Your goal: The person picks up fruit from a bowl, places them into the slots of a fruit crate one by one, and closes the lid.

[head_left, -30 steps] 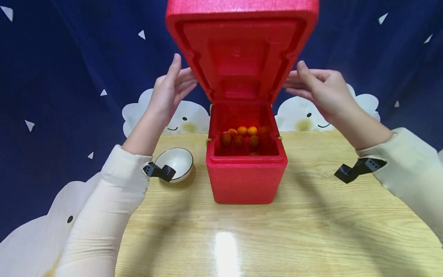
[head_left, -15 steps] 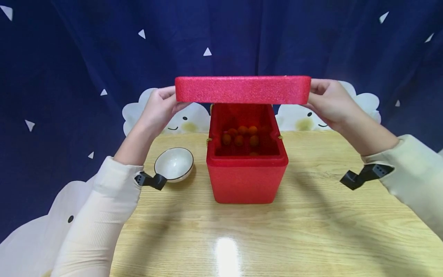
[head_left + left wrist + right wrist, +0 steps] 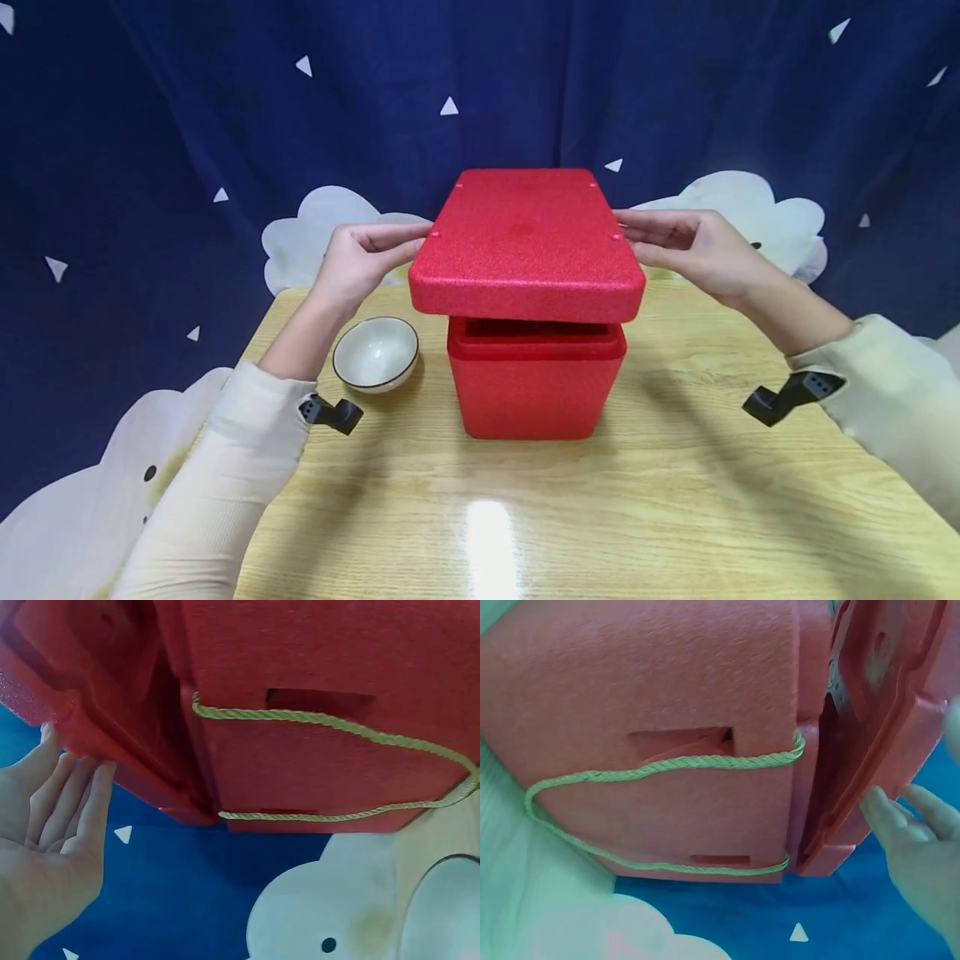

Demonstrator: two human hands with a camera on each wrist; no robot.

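A red foam box [image 3: 534, 396] stands on the table with its red lid [image 3: 525, 250] tilted over it; a dark gap shows beneath the lid's raised front edge. My left hand [image 3: 358, 265] touches the lid's left side with fingers stretched out. On the right side, my right hand [image 3: 701, 250] touches the lid in the same way. Straight left fingers [image 3: 94, 802] meet the lid's rim in the left wrist view. Right fingertips [image 3: 881, 810] lie against its rim in the right wrist view. The box's contents are hidden.
A white bowl [image 3: 377, 354] with a dark rim stands left of the box on the wooden table [image 3: 660, 508]. Yellow cord handles [image 3: 375, 735] hang on the box's sides. A dark blue curtain [image 3: 187, 108] with white clouds hangs behind.
The lid has swung down from steeply raised to nearly over the box, and both hands have come down with it. The small orange fruits inside have gone out of sight.
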